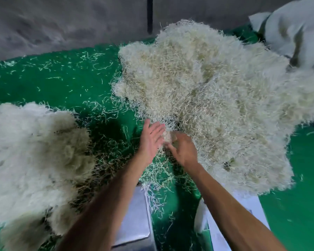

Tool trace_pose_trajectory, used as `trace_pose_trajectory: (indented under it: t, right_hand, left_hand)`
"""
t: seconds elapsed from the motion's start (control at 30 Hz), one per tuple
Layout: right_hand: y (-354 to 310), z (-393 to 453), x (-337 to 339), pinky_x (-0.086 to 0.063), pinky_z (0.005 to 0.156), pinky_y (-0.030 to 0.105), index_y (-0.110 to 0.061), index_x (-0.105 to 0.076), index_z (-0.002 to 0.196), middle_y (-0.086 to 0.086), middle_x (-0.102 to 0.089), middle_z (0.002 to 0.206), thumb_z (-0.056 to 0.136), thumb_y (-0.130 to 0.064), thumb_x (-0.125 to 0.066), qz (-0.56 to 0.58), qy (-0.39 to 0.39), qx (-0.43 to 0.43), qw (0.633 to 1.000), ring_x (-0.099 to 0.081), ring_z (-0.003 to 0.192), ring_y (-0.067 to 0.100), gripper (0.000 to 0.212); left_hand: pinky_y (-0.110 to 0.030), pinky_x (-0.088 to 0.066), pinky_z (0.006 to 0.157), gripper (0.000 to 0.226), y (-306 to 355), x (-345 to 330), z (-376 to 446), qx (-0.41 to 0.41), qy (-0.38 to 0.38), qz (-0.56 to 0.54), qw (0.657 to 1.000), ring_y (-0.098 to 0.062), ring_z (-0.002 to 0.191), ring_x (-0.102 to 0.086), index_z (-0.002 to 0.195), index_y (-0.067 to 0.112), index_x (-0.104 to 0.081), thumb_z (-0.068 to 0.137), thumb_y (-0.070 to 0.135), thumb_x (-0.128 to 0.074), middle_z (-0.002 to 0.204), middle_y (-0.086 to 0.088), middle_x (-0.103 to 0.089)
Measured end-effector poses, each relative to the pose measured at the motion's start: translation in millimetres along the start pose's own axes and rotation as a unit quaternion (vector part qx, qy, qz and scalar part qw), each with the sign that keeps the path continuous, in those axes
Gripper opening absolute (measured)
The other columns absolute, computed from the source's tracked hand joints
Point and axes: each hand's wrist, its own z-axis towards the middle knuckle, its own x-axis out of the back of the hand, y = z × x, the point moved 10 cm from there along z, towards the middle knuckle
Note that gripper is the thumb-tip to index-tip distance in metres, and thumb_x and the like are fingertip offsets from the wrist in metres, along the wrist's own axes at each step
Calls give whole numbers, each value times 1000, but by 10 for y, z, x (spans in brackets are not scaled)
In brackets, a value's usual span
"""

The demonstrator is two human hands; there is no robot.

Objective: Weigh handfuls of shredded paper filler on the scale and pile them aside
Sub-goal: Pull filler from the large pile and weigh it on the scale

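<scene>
Green surface [62,84] strewn with loose pale strands, grey wall behind. Large heap of cream shredded paper filler [216,91] at centre right; second cream pile [31,151] at left. Left hand [151,137] flat, fingers straight, against the heap's near edge. Right hand [182,149] curled round a small tuft of filler. Shiny metal scale platform [134,220] below, between the forearms. White sack [294,33] at upper right.
</scene>
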Motion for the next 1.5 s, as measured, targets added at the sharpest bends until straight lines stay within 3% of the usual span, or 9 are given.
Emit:
trace_pose_trajectory:
  t: [0.27,0.4,0.6,0.87,1.03,1.13,1.27,1.4,1.5]
  right_hand:
    - [271,221,-348,-52,96,35,-2,-54,134,18,-67,106,105,-37,-54,209,58,-153,964,-62,95,22,45]
    - [-50,344,-634,-57,74,57,-3,-56,115,23,-64,97,113,-31,-30,444,-42,-165,880,-58,78,29,37]
    - [-188,882,-136,-60,68,29,-25,-63,106,-5,-68,98,103,-47,-51,178,65,-62,980,-64,78,8,25]
    - [-834,579,-703,-59,80,35,-15,-71,107,4,-74,101,101,-21,-61,164,-148,-1,975,-70,88,23,14]
    - [-641,-5,-371,-52,58,23,-20,-67,120,-1,-67,86,108,-31,-48,407,-88,-41,908,-58,62,-2,25]
    - [-420,-27,-141,-50,107,48,-26,-48,146,1,-56,143,98,-68,-43,361,-88,-108,922,-59,122,13,64]
    - [-777,49,-262,-45,112,53,-20,-45,152,11,-55,146,95,-73,-44,530,-245,-173,793,-58,129,27,78]
    - [-798,321,-166,-47,44,21,-8,-40,151,8,-59,85,111,-27,-36,757,-144,-355,530,-50,53,10,44]
    - [-819,513,-38,-27,33,19,-15,-25,160,-3,-39,65,112,-35,-26,732,-104,-352,574,-31,46,7,52]
  left_hand:
    - [-40,-54,95,48,225,202,468,-198,184,412,870,-20,114,-63,134,18,-57,98,50,-61,130,-4,-65]
    - [-13,-54,70,41,-139,100,754,-79,92,379,917,8,90,-66,137,29,-53,100,46,-58,118,13,-63]
    - [-15,-27,37,41,-178,536,416,-53,145,403,902,-4,40,-35,67,18,-58,99,44,-55,47,12,-50]
    - [-35,-59,62,56,-111,879,-116,6,77,5,997,-26,76,-68,106,0,-68,106,48,-38,94,-20,-69]
    - [-23,-55,60,14,60,983,-247,41,147,163,975,-7,75,-72,104,22,-66,98,35,-63,97,3,-72]
    - [-23,-59,71,14,310,909,-314,29,109,188,976,-7,88,-72,109,18,-67,101,28,-60,103,1,-71]
    - [-24,-49,64,11,546,440,-622,45,-4,380,924,-8,67,-57,91,17,-65,96,27,-68,80,6,-64]
    - [-19,-41,50,22,672,255,-941,-5,0,405,914,-10,44,-48,75,14,-59,96,19,-67,50,11,-53]
    - [-34,-43,66,15,820,335,-1100,-51,51,309,948,-24,64,-50,82,7,-63,95,15,-65,67,-9,-53]
